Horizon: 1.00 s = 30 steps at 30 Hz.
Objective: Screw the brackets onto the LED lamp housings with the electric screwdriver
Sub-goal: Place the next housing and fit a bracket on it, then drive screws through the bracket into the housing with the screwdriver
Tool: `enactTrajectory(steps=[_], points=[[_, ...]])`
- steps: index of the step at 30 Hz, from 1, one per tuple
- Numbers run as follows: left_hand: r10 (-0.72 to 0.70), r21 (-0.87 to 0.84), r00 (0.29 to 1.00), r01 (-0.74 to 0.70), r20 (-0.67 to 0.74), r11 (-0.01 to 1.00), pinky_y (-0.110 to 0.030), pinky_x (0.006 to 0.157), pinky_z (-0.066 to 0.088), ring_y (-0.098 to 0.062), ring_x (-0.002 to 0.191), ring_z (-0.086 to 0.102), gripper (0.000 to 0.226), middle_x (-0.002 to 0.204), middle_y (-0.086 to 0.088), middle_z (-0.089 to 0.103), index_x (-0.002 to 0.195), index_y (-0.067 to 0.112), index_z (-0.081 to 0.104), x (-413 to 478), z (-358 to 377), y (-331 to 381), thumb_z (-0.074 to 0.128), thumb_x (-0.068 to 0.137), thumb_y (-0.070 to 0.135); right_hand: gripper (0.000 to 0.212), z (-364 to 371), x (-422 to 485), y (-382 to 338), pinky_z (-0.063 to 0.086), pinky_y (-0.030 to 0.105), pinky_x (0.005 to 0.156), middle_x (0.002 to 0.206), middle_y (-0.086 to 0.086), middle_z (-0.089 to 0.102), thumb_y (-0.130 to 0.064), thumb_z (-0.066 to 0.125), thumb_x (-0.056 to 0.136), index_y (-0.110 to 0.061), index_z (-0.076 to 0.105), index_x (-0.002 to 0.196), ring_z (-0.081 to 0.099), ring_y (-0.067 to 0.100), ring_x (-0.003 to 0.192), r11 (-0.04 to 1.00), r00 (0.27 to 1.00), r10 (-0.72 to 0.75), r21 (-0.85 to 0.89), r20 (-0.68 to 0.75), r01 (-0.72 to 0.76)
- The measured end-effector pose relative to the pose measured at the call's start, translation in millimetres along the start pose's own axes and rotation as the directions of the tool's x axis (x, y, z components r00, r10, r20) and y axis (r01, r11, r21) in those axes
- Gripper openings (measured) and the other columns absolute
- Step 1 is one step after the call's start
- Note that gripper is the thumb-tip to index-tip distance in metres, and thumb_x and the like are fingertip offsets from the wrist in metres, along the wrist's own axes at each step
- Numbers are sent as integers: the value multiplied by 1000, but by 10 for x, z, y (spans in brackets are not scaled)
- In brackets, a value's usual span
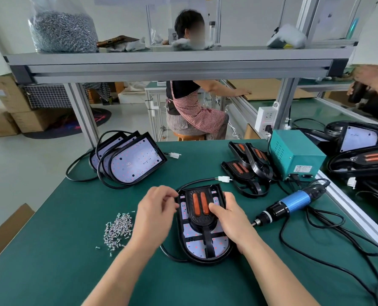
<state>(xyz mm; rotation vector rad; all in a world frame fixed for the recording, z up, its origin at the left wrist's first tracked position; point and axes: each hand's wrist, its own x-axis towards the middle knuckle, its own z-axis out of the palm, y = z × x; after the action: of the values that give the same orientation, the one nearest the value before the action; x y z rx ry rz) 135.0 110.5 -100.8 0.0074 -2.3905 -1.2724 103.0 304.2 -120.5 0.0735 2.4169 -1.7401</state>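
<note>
Gripping right hand (pixel 225 215): clamping LED lamp housing (pixel 193 245), thumb pressing bracket (pixel 200 208)
Left hand (pixel 157 208): curling; pinching what, I cannot tell
Risk: bracket slipping off its holes if I am letting go

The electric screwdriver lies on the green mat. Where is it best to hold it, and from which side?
Probably the blue barrel of the electric screwdriver, from above with the right hand, which is nearest. The tool lies flat, its bit pointing toward the lamp housing; the blue part is the thick, bare middle.
</note>
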Motion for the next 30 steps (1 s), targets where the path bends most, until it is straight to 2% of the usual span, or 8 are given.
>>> enactTrajectory(steps=[4, 7, 10, 12, 15, 18, 22, 30], points=[[107, 0, 993, -107, -57, 994, -29, 74, 53, -8, 80, 67, 24, 92, 10, 60, 93, 17, 69, -176, 197, 42, 61, 91, -5, 15, 37, -125, 78, 42, 21, 76, 105, -16, 66, -30, 57, 98, -31, 51, 112, 58, -3, 98, 1000, 1000, 1, -31, 2, -1], [107, 16, 981, -105, -160, 994, -24, 76, 50, -9, 84, 62, 18, 93, 9, 60, 94, 15, 72, -257, 277, 27, 68, 90, -2, 15, 20, -206, 91, 44, 27, 82, 107, -17, 65, -37, 55, 99, -32, 50, 113, 61, 10, 104, 997, 1000, -11, -74, 4, 11], [67, -39, 971, -78, -230, 996, -18, 78, 50, -9, 86, 63, 17, 93, 7, 62, 95, 14, 73, -295, 303, 13, 70, 89, -2, 45, -83, -259, 35, 42, 34, 96, 122, -11, 62, -58, 46, 99, -30, 45, 134, 55, 17, 119, 986, 1000, -10, -163, 29, 15], [49, -106, 971, -76, -235, 991, -10, 78, 48, -8, 88, 64, 24, 93, 8, 63, 94, 19, 72, -311, 298, 22, 71, 88, -4, 58, -253, -268, 16, 46, 39, 100, 109, -7, 66, -65, 44, 97, -24, 46, 138, 62, 19, 113, 985, 997, -15, -171, -74, 2], [24, -184, 977, -65, -213, 981, -9, 77, 48, -9, 86, 66, 37, 91, 10, 64, 93, 29, 70, -331, 286, 35, 71, 86, -8, 47, -631, -205, 92, 54, 44, 88, 77, -6, 66, -55, 55, 95, -18, 49, 125, 69, 20, 84, 975, 951, -17, -214, -310, -53], [28, -211, 979, -72, -202, 975, -8, 75, 48, -10, 84, 66, 42, 89, 11, 64, 93, 33, 69, -372, 272, 41, 72, 85, -8, 44, -941, -124, 189, 55, 49, 87, 90, 5, 67, -46, 61, 95, -16, 39, 119, 69, 32, 87, 961, 878, 28, -229, -477, -155], [45, -207, 978, -88, -204, 974, -10, 77, 48, -9, 87, 67, 38, 95, 17, 64, 94, 31, 71, -420, 248, 30, 71, 87, -6, 51, -1100, -44, 308, 57, 50, 83, 83, 8, 65, -50, 61, 93, -17, 31, 116, 69, 37, 82, 945, 815, 53, -235, -577, -228], [-21, -174, 956, -31, -291, 984, -9, 88, 47, -5, 92, 64, 35, 110, 2, 51, 107, 19, 71, -447, 225, -159, 70, 86, -9, 109, -1081, 71, 340, 51, 50, 86, 82, 5, 61, -61, 71, 82, -27, -4, 154, 57, 35, 88, 938, 728, 117, -165, -676, -304]])
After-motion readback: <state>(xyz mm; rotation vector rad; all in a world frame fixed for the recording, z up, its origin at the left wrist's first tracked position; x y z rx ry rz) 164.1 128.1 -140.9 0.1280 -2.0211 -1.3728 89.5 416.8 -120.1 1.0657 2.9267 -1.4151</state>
